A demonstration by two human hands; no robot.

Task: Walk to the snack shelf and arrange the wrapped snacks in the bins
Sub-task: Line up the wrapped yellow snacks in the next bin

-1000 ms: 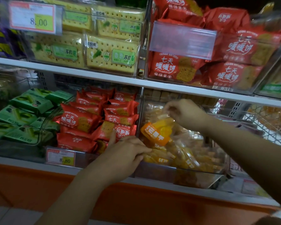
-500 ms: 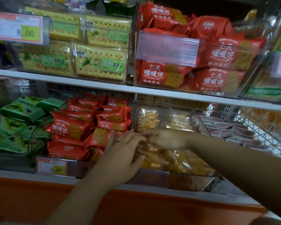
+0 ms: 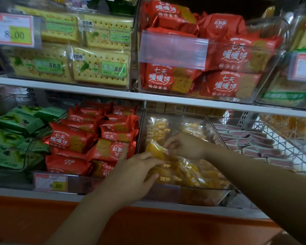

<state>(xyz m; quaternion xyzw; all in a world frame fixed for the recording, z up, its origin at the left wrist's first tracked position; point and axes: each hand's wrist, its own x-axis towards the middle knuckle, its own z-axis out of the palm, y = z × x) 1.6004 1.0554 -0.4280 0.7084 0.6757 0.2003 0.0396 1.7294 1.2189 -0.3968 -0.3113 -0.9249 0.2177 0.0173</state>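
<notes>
Yellow wrapped snack [image 3: 155,150] raised just above the clear bin [image 3: 193,190] of like packs, lower shelf. Pinched on top by right grip [image 3: 185,145], clasped underneath by left grip [image 3: 134,174]. Red packs [image 3: 72,138] just left.

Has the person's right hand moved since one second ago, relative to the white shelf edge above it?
Yes. The right hand has dropped away from the white shelf edge, down to the yellow wrapped snacks.

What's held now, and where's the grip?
Right hand pinches the yellow snack packet at its upper edge; left hand touches its lower end, grip unclear.
</notes>
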